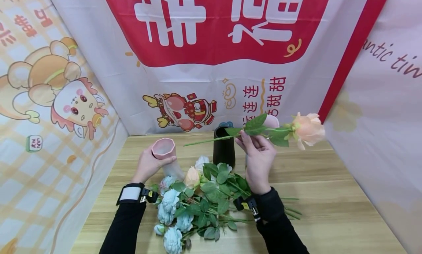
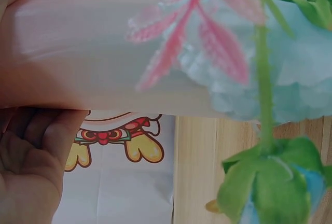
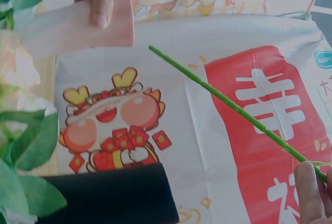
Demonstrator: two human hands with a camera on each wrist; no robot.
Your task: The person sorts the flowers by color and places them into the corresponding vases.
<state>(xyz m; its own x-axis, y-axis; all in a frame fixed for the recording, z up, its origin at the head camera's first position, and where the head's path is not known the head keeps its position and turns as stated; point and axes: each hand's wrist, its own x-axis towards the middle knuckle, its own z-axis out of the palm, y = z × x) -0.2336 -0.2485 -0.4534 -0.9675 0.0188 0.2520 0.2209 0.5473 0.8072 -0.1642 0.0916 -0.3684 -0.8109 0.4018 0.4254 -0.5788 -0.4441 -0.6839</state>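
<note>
Matt black vase [image 1: 224, 151], smooth wood-grain table [image 1: 333, 206]

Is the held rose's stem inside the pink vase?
No, the right wrist view shows the stem ending outside the pink vase.

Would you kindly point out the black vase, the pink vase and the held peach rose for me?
Black vase [image 1: 224, 150], head view: front of its body.
Pink vase [image 3: 78, 30], right wrist view: side wall.
Held peach rose [image 1: 308, 130], head view: bloom.

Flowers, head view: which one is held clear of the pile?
The rightmost peach rose, held up in the right hand; the other flowers, including another peach bloom, lie bunched together.
</note>
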